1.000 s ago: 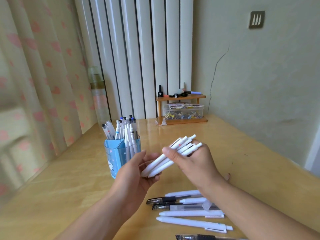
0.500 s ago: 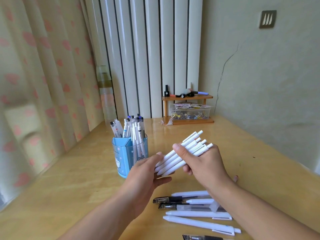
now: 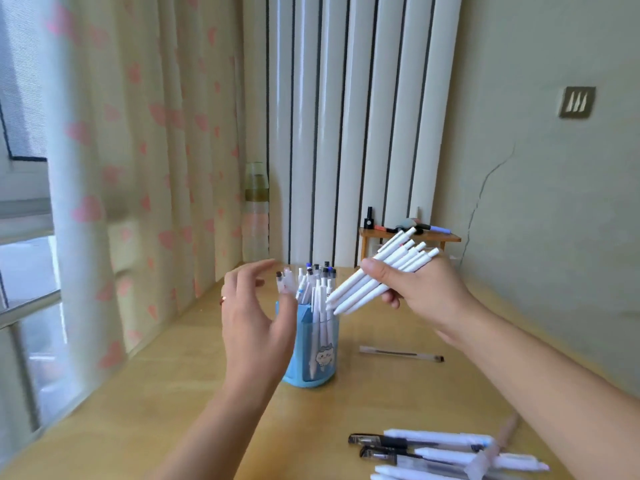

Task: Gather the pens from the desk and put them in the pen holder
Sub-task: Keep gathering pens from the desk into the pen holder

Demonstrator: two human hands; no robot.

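Right hand [image 3: 429, 292] gripped a bundle of smooth white pens [image 3: 377, 275], tips slanted down over the blue cylindrical pen holder [image 3: 318, 344] at its 2 o'clock. Left hand [image 3: 254, 320] spread wide, empty, at holder's 9 o'clock. Loose pens [image 3: 433, 452] on glossy wooden tabletop [image 3: 381, 393], holder's 5 o'clock.

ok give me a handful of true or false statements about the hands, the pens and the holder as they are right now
1. The right hand grips a bundle of white pens. True.
2. The left hand holds a pen. False: it is open beside the blue pen holder, holding nothing.
3. The pen holder is empty. False: many pens stand in it.
4. A clear pen lies alone on the desk behind the holder's right side. True.
5. All loose pens are gathered. False: a pile of pens lies near the desk's front edge.
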